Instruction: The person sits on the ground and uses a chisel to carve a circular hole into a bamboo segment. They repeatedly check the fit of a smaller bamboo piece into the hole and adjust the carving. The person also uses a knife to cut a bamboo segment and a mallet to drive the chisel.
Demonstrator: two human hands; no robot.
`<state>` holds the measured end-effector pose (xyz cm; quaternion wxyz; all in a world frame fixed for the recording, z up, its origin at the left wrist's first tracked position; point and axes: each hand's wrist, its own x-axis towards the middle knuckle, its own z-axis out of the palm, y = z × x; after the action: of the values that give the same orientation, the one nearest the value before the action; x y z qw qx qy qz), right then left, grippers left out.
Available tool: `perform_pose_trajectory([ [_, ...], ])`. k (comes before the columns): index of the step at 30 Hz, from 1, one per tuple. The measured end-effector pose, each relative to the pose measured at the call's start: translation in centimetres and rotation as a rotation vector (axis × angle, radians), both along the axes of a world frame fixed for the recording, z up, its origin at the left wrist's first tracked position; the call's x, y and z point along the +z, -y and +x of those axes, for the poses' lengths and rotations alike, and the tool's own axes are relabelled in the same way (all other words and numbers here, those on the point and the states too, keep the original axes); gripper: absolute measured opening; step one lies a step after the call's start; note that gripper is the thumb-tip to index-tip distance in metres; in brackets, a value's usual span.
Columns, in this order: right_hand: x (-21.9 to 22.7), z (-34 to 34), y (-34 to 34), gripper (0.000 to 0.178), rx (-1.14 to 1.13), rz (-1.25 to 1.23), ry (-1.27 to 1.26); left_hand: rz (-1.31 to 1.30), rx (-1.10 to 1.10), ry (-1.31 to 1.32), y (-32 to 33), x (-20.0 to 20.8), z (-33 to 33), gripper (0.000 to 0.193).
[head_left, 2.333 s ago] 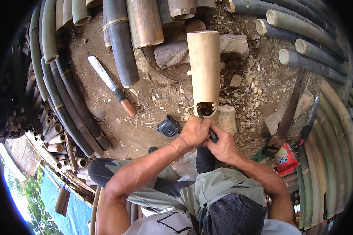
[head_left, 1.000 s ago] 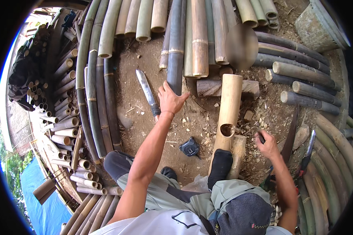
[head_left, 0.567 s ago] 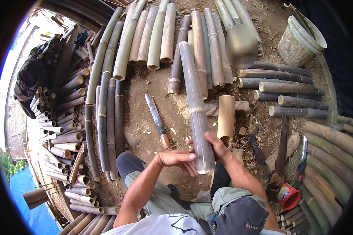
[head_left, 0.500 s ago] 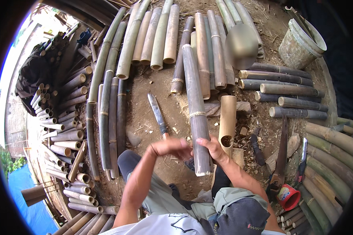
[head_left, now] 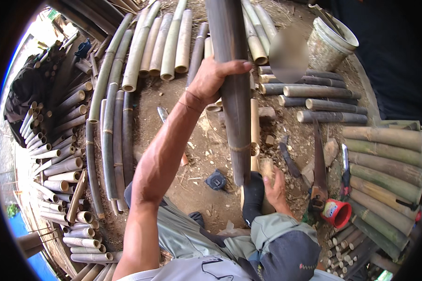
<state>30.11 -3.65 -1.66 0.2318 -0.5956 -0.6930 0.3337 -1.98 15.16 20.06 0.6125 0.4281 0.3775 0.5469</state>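
Observation:
My left hand (head_left: 215, 79) is wrapped round a thick dark bamboo pole (head_left: 229, 112), which stands raised and nearly upright before me. The pole's lower end comes down beside my dark boot (head_left: 252, 199). Low on the right, my right hand (head_left: 277, 191) has its thumb and fingers closed about a pale wooden block (head_left: 267, 167). Just beyond that block is a pale bamboo tube (head_left: 254, 126), partly hidden by the pole. On the dirt between my legs and the pole sits a small dark tape-measure-like object (head_left: 215, 180). A knife blade (head_left: 162, 114) shows past my left forearm, which covers its middle.
Stacked bamboo tubes (head_left: 70, 164) line the left, and cut lengths (head_left: 183, 42) lie at the back. To the right are a saw (head_left: 319, 168), another knife (head_left: 345, 164), a red tub (head_left: 336, 213), a dark curved object (head_left: 290, 159) and more bamboo (head_left: 384, 159). A dirty white bucket (head_left: 330, 44) stands far right.
The pole has been raised and is now in my left hand, which moved up and away. My right hand has left the pole and dropped to the pale wooden block.

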Motion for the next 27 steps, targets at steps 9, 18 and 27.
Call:
perform_pose_trajectory([
  [9, -7.2, 6.1, 8.6, 0.09, -0.146, -0.48, 0.209, 0.434, -0.029, -0.421, 2.4, 5.0, 9.9, 0.063],
  [18, -4.8, 12.2, 6.8, 0.083, -0.184, -0.505, -0.229, 0.547, -0.086, -0.382, 7.2, 4.9, 13.5, 0.076],
  [27, 32.1, 22.1, 3.4, 0.088, -0.14, 0.503, 0.045, 0.718, -0.094, -0.325, 10.6, 3.3, 12.2, 0.077],
])
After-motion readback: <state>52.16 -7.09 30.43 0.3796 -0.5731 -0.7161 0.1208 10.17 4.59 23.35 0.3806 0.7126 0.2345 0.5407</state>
